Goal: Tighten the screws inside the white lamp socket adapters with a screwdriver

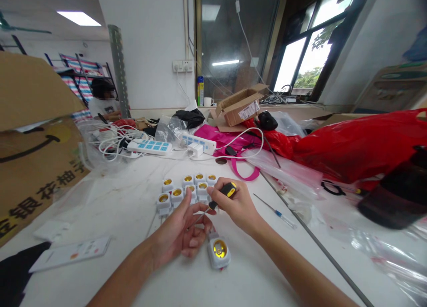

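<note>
My right hand (237, 205) is closed round the black and yellow handle of a screwdriver (229, 190), whose thin shaft slants down to the left. The shaft's tip reaches my left hand (187, 231), which is palm up with its fingers curled. Whatever the left fingers pinch is hidden or too small to name. Just below them, a white lamp socket (219, 250) with a brass-coloured threaded inside lies on the table. Beyond my hands, several similar sockets (177, 194) stand in a close group, partly covered by my left thumb and right fingers.
A slim screwdriver with a clear and blue handle (277, 213) lies to the right. Power strips (149, 146) and tangled white cables sit behind the sockets. A large cardboard box (40, 165) is at left, red plastic bags (360, 140) at right. A person (104, 98) is in the left background.
</note>
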The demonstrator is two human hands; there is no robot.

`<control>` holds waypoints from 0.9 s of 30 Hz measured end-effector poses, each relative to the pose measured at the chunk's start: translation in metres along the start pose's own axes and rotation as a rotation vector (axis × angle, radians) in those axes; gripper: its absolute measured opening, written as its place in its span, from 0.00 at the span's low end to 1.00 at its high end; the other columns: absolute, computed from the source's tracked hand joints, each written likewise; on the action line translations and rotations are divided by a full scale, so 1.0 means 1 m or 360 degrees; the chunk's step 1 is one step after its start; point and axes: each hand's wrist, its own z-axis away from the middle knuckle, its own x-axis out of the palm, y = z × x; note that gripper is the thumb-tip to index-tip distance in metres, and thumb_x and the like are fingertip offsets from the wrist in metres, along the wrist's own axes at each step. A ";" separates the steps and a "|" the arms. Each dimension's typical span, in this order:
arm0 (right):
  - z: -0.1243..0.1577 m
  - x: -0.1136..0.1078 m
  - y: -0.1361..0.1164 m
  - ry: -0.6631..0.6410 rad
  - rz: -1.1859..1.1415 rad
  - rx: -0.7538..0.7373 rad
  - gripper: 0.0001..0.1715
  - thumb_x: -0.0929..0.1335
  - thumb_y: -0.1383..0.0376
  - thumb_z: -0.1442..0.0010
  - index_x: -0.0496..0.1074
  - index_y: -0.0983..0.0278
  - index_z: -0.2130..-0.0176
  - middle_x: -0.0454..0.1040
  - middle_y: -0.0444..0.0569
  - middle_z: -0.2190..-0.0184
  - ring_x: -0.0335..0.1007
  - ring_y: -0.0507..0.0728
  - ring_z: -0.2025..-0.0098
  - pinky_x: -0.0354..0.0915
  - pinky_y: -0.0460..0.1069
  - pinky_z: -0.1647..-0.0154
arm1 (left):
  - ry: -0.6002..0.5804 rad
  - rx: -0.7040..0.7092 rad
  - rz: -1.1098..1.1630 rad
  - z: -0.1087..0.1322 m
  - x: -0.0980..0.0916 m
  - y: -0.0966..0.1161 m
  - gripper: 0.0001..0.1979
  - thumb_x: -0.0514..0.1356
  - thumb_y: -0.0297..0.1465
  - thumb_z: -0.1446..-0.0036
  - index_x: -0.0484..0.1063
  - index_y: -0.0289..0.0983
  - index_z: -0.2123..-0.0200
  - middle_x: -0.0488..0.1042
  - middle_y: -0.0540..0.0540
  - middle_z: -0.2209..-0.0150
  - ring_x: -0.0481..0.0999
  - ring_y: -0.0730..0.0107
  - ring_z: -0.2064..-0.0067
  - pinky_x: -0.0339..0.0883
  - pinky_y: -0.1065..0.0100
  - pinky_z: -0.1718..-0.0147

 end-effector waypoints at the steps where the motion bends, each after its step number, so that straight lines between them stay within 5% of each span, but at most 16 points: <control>1: -0.001 -0.002 0.000 0.0046 0.0005 -0.0014 0.25 0.80 0.51 0.41 0.72 0.63 0.76 0.68 0.41 0.82 0.61 0.49 0.78 0.56 0.45 0.77 | 0.0017 0.0036 0.0018 -0.001 0.000 0.000 0.42 0.63 0.72 0.41 0.78 0.38 0.50 0.74 0.50 0.64 0.62 0.80 0.78 0.50 0.78 0.86; 6: -0.009 -0.015 0.003 0.0316 -0.0004 -0.0051 0.28 0.79 0.47 0.39 0.72 0.63 0.76 0.67 0.42 0.81 0.57 0.49 0.77 0.52 0.45 0.78 | 0.0226 0.0299 0.0034 -0.014 -0.005 -0.003 0.39 0.71 0.66 0.44 0.81 0.34 0.55 0.75 0.48 0.68 0.71 0.73 0.75 0.63 0.74 0.84; 12: -0.017 -0.028 0.007 0.0521 -0.0052 -0.0050 0.33 0.79 0.41 0.42 0.69 0.62 0.77 0.61 0.39 0.84 0.52 0.48 0.81 0.46 0.45 0.80 | 0.0482 0.0801 -0.0164 -0.018 -0.009 -0.008 0.32 0.80 0.55 0.47 0.86 0.30 0.59 0.82 0.40 0.66 0.80 0.65 0.65 0.75 0.69 0.69; 17: -0.019 -0.029 0.009 0.0548 -0.0066 -0.0038 0.35 0.81 0.40 0.45 0.70 0.62 0.77 0.62 0.40 0.84 0.54 0.48 0.81 0.45 0.45 0.80 | 0.0657 0.0905 -0.0324 -0.018 -0.012 -0.009 0.30 0.84 0.52 0.55 0.88 0.33 0.60 0.85 0.40 0.67 0.82 0.62 0.64 0.75 0.68 0.68; 27: -0.018 -0.026 0.015 0.0515 -0.0033 -0.0023 0.34 0.80 0.39 0.44 0.71 0.62 0.77 0.64 0.42 0.82 0.55 0.49 0.79 0.49 0.45 0.79 | 0.0688 0.0928 -0.0443 -0.023 -0.015 -0.010 0.30 0.83 0.54 0.53 0.87 0.33 0.63 0.85 0.40 0.68 0.83 0.62 0.65 0.76 0.68 0.69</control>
